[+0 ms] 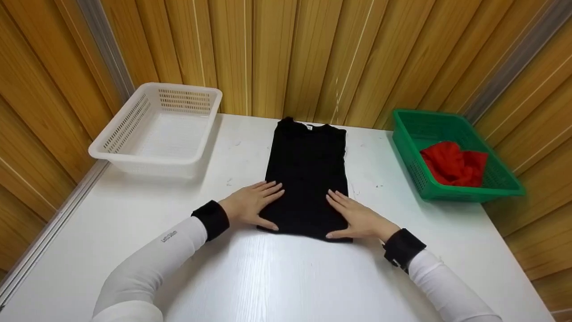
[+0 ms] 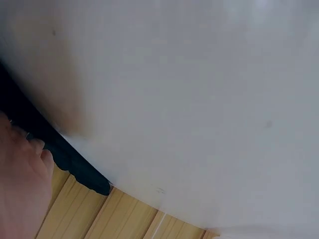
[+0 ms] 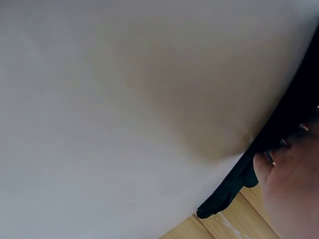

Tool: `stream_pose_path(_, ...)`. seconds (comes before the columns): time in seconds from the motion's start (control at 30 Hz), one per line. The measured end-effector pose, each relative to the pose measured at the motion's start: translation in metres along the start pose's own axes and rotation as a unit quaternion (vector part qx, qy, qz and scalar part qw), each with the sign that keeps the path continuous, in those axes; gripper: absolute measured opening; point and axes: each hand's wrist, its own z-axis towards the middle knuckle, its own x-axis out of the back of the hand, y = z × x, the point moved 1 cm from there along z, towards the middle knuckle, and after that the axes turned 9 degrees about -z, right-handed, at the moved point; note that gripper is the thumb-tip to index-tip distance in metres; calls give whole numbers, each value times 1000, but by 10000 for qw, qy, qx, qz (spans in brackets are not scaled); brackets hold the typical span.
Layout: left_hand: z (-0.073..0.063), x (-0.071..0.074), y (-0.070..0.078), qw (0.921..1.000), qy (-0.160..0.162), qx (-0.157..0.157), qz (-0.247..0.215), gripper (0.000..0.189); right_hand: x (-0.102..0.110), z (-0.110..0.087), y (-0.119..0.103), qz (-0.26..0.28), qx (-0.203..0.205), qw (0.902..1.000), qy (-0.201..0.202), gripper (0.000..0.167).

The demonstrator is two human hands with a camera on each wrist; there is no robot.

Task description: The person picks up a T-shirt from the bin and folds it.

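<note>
A black shirt (image 1: pixel 306 179) lies flat on the white table, folded into a long narrow shape. Its collar, with a small pale label, points toward the back wall. On the shirt's left edge near the bottom rests my left hand (image 1: pixel 252 203), fingers straight and thumb spread. My right hand (image 1: pixel 357 218) lies the same way on the right edge, its fingertips on the cloth. In the left wrist view the shirt (image 2: pixel 50 139) shows as a dark strip beside the hand (image 2: pixel 25 184). The right wrist view has the cloth (image 3: pixel 269 139) next to the right hand (image 3: pixel 294 184).
A white plastic basket (image 1: pixel 154 158) with slotted sides stands at the back left. At the right, a green basket (image 1: pixel 464 193) holds a crumpled red cloth (image 1: pixel 453 165). Wood-patterned panels (image 1: pixel 268 58) rise behind the table (image 1: pixel 268 277) and along both sides.
</note>
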Motion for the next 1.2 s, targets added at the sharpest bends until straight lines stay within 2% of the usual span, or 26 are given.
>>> stream_pose_path(0.2, -17, -3, 12, 9994, 70, -323, 132, 97, -2, -9, -10, -435, 126, 9986, 290, 101)
stream_pose_path(0.4, -29, -6, 24, 9984, 184, -487, 232, 92, -7, -24, -21, -558, 248, 9977, 308, 95)
stream_pose_path(0.57, -32, -9, 28, 9957, 368, -561, 642, 82, -10, -33, -27, -773, 417, 9953, 395, 86)
stream_pose_path(0.73, -33, -11, 31, 9909, 527, -528, 1121, 73, -11, -39, -32, -1026, 494, 9913, 662, 73)
stream_pose_path(0.9, -30, -11, 36, 9805, 708, -525, 1754, 65, -11, -40, -37, -1559, 578, 9796, 1132, 60)
stream_pose_path(1.0, -27, -13, 38, 9759, 961, -598, 1866, 64, -11, -39, -39, -1916, 666, 9698, 1354, 61)
stream_pose_path(1.13, -25, -16, 41, 9711, 1298, -625, 1904, 51, -11, -37, -43, -2271, 724, 9598, 1484, 59)
stream_pose_path(1.2, -25, -17, 42, 9690, 1365, -583, 1973, 46, -11, -37, -44, -2388, 733, 9562, 1527, 57)
